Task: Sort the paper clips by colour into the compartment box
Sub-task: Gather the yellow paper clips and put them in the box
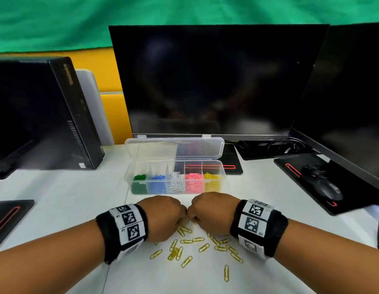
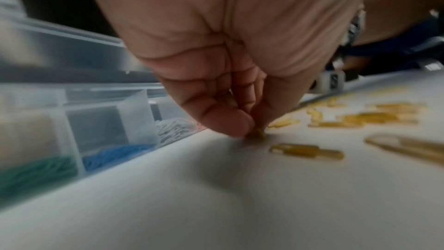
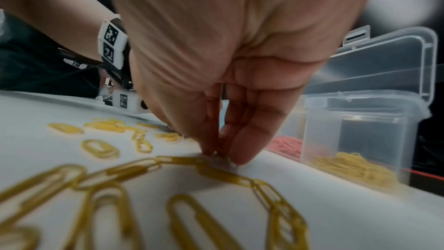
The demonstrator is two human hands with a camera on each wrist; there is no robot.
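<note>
Head view: both hands (image 1: 185,216) pinching yellow clips (image 1: 185,240)

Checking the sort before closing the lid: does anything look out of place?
Yes: loose yellow paper clips lie scattered on the white table, outside the clear plastic compartment box. Clips inside look separated by colour.

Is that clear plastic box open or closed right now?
Open. The compartment box has its lid swung up behind it, leaving the green, blue, white, pink and yellow clips uncovered.

head: high, facing down-forward | wrists: desk-level, close | shared: compartment box (image 1: 214,166)
</note>
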